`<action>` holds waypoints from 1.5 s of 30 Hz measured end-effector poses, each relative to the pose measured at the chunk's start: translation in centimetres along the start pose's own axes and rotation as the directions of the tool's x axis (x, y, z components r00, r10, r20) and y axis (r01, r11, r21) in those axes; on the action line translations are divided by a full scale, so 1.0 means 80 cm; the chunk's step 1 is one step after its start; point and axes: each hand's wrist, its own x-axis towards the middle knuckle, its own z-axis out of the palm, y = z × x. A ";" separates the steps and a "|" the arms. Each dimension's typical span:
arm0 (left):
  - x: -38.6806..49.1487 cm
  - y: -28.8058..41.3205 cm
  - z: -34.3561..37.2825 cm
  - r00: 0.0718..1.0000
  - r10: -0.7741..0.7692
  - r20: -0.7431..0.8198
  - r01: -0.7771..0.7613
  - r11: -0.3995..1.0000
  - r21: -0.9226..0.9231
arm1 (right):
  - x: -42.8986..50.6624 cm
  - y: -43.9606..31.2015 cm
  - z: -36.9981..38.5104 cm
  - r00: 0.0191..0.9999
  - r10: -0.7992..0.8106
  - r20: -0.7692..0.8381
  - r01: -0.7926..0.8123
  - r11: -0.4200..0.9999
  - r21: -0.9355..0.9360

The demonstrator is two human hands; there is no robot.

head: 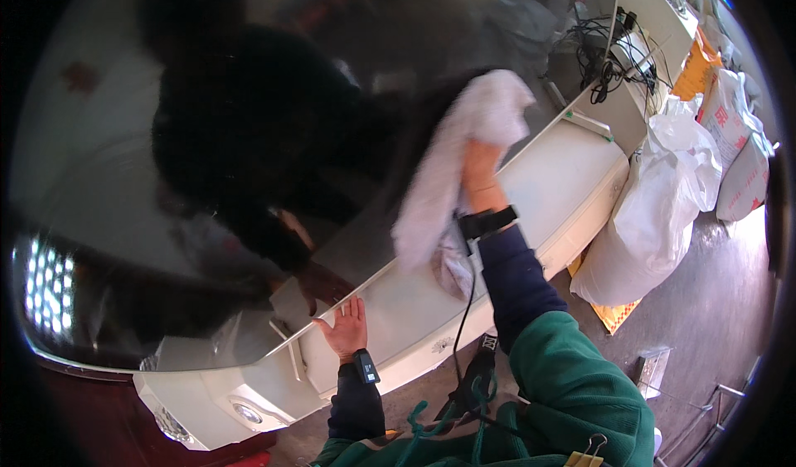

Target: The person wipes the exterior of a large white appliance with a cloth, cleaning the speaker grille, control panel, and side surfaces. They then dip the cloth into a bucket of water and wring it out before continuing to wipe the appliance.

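A large, dark, glossy television screen (pixel 385 131) fills the left and upper part of the head view and reflects my body. My right hand (pixel 485 156) presses a pale pinkish-white cloth (pixel 441 174) toward the glass near the screen's lower right. The cloth covers most of its fingers, and one end hangs over the white cabinet top (pixel 404 305). My left hand (pixel 348 330) has its palm up and its thumb spread, with the fingertips at the screen's bottom edge. Nothing is held in it.
Tangled black cables (pixel 612 62) and a white box (pixel 631 50) lie on the cabinet's right end. A filled white plastic sack (pixel 647 218) leans beside it on the floor. Narrow feet (pixel 587 125) support the screen. A black cord (pixel 465 324) hangs from my right wrist.
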 end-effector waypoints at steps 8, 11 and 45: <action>0.000 -0.004 -0.007 1.000 0.016 -0.026 -0.016 1.000 -0.017 | 0.018 0.018 0.006 0.966 0.182 -0.183 -0.116 0.940 0.321; 0.004 -0.005 -0.018 0.999 0.027 -0.041 -0.028 0.999 -0.035 | 0.021 -0.076 -0.016 0.980 0.113 -0.163 -0.024 0.884 0.467; 0.029 -0.018 -0.049 0.979 0.185 0.082 -0.186 0.982 0.003 | 0.208 -0.118 -0.136 0.884 -0.112 -0.455 0.209 0.963 0.169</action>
